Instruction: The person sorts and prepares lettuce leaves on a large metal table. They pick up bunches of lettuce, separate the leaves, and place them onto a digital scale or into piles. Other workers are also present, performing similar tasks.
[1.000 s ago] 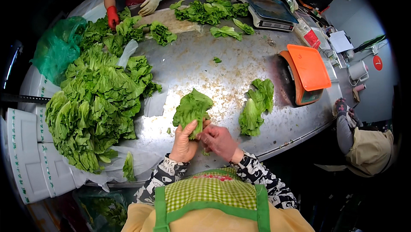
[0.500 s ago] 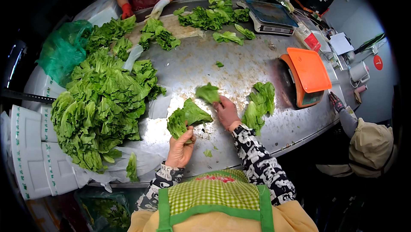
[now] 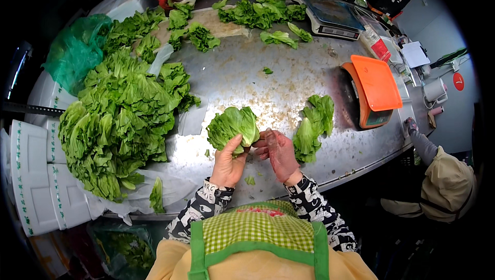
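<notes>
A small, leafy green lettuce (image 3: pixel 233 126) is held above the metal table, its pale rib facing right. My left hand (image 3: pixel 230 165) grips it from below, thumb over the front and fingers behind. My right hand (image 3: pixel 280 156), darker and reddish as if gloved, is closed at the lettuce's right edge; its curled fingertips meet the leaf there, partly hiding the contact. Just right of that hand lies another lettuce bunch (image 3: pixel 314 128) on the metal. Scraps of leaf (image 3: pixel 250 180) lie below my hands.
A large lettuce pile (image 3: pixel 124 120) fills the left, beside a green plastic bag (image 3: pixel 75 55) and white foam boxes (image 3: pixel 31 177). An orange scale (image 3: pixel 375 84) stands at right, a dark-topped scale (image 3: pixel 335 14) farther back. Co-workers stand at the far edge; another person (image 3: pixel 446 184) is at right.
The loose leaf at my right hand is no longer seen separately. The lettuce in my left hand has turned and risen rightward; my right hand has come down beside it. A co-worker's gloved hands have drawn together.
</notes>
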Available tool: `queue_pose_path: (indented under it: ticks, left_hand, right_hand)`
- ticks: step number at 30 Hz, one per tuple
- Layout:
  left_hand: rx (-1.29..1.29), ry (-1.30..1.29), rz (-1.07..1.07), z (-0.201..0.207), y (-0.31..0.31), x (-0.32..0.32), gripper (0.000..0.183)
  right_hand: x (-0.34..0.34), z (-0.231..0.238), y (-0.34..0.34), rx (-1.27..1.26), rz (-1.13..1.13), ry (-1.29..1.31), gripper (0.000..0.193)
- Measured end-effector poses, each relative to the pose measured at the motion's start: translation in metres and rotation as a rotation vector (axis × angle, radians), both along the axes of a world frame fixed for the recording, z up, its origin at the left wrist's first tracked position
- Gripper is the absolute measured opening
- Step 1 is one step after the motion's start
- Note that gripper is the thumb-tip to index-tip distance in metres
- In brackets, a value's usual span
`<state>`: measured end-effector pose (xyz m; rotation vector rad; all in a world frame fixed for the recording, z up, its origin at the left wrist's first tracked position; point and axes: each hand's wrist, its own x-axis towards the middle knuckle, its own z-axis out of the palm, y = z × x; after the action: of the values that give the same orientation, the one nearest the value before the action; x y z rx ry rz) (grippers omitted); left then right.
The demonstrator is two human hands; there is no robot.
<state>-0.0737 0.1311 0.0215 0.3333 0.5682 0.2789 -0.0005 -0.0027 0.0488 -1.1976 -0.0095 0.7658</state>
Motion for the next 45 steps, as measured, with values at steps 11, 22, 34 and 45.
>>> queue_pose_path:
  ticks: [11,22,34,45]
  left_hand:
    - [0.297,-0.018,0.103,0.011,-0.013,0.000,0.055]
    - [0.541,0.036,0.050,0.007,-0.006,-0.004,0.047]
    - [0.130,0.065,-0.069,-0.020,0.000,-0.007,0.037]
    - [-0.101,-0.111,0.097,0.010,0.063,-0.015,0.050]
  right_hand:
    - [-0.010,-0.001,0.011,-0.153,0.039,-0.001,0.025]
    - [-0.004,-0.006,0.003,-0.560,0.075,-1.091,0.019]
    - [-0.018,0.003,0.009,-0.650,0.007,-1.317,0.020]
    - [0.042,0.039,-0.077,-0.698,0.438,-1.203,0.025]
